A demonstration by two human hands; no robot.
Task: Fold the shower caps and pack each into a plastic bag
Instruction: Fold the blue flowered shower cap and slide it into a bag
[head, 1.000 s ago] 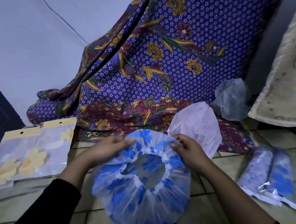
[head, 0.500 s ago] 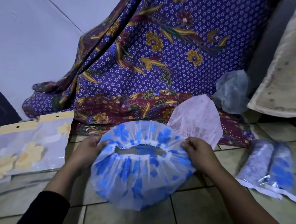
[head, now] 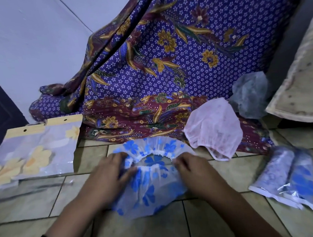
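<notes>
A clear shower cap with blue flowers point(head: 152, 184) lies on the tiled floor point(head: 213, 224) in front of me, its white elastic rim facing away. My left hand point(head: 108, 176) presses down on the cap's left side and my right hand point(head: 190, 167) on its right side, fingers gripping the rim. A pink shower cap point(head: 215, 127) lies behind on the right, a grey-blue one point(head: 249, 96) beyond it. Two packed plastic bags point(head: 291, 176) with folded caps lie at the right.
A purple and maroon batik cloth point(head: 167, 72) hangs down to the floor behind the caps. A plastic pack with yellow flowers point(head: 33, 151) lies at the left. A beige padded edge point(head: 303, 83) juts in at the right. A white wall stands at the back left.
The blue cap was held up with its opening stretched; it has come down onto the floor and both hands now press it flat. The camera has tilted down.
</notes>
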